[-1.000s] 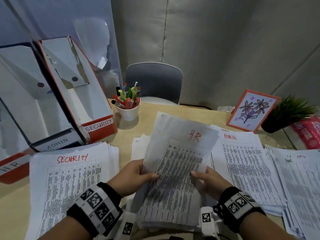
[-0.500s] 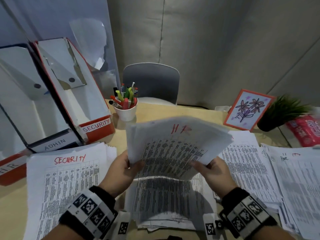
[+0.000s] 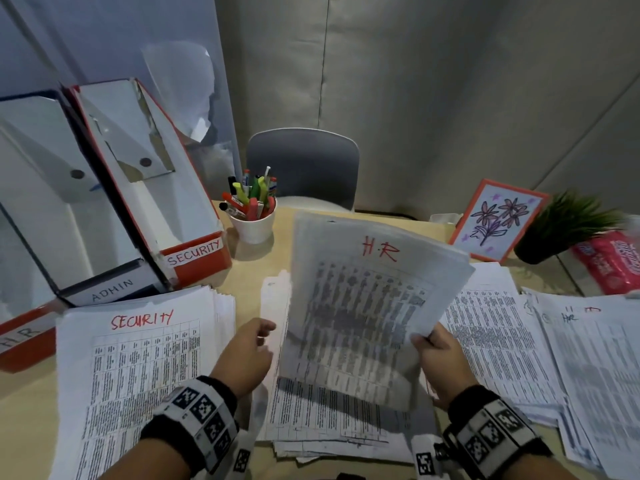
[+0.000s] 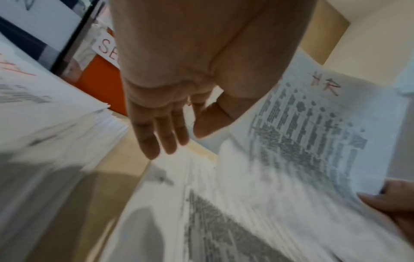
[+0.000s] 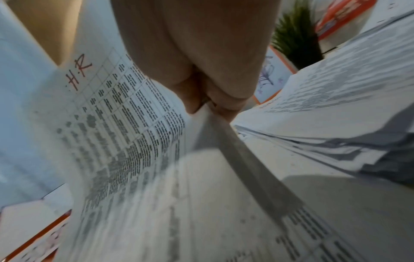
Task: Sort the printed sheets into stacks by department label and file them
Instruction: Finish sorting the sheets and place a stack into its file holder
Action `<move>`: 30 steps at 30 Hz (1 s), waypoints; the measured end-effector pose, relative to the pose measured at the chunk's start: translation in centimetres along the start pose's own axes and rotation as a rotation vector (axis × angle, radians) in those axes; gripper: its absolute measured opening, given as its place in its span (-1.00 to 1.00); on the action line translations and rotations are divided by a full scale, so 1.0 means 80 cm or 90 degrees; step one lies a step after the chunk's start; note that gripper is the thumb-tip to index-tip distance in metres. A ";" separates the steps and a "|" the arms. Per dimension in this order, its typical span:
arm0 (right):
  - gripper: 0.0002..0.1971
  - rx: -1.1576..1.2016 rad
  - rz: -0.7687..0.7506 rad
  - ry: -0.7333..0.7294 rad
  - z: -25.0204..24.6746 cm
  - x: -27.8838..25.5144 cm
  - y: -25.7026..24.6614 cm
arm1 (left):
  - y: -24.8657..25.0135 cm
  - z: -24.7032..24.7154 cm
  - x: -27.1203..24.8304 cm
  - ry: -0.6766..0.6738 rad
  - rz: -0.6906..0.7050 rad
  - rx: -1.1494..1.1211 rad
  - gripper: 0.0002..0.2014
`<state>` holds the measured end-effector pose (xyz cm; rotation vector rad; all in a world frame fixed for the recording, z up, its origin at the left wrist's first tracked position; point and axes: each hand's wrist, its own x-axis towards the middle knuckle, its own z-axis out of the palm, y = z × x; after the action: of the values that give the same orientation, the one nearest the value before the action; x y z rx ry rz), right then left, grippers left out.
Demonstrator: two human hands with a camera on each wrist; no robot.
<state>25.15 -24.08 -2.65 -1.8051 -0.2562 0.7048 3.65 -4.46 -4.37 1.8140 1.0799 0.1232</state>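
Head view: right hand [image 3: 441, 362] pinches the lower right edge of the HR sheets [image 3: 363, 306], lifted and tilted above the middle stack [image 3: 332, 420] on the tabletop [image 3: 249, 268]. Left hand [image 3: 247, 351] hovers just left of them, fingers [image 4: 156, 131] straight and relaxed, holding nothing.

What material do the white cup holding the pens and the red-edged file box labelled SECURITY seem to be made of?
The white cup looks like glazed ceramic or smooth plastic: an even, slightly shiny wall; the pictures cannot settle which. The red-edged file box labelled SECURITY looks like coated cardboard: thin flat walls, folded corners, a worn, ragged top edge and a pasted paper label.
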 end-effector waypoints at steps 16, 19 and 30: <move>-0.74 -0.043 0.235 0.130 -0.060 0.007 0.065 | -0.035 0.021 0.020 0.017 -0.187 0.034 -0.07; -0.83 -0.010 0.262 0.100 -0.060 0.001 0.061 | -0.044 0.015 0.023 0.025 -0.189 0.023 -0.23; -0.62 -0.100 0.306 0.064 -0.057 -0.001 0.056 | -0.048 0.005 0.028 -0.015 -0.194 0.032 -0.73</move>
<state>26.97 -29.33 -5.83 -2.0706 0.2052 0.9425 2.83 -2.65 -8.34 1.6680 1.3387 -0.1080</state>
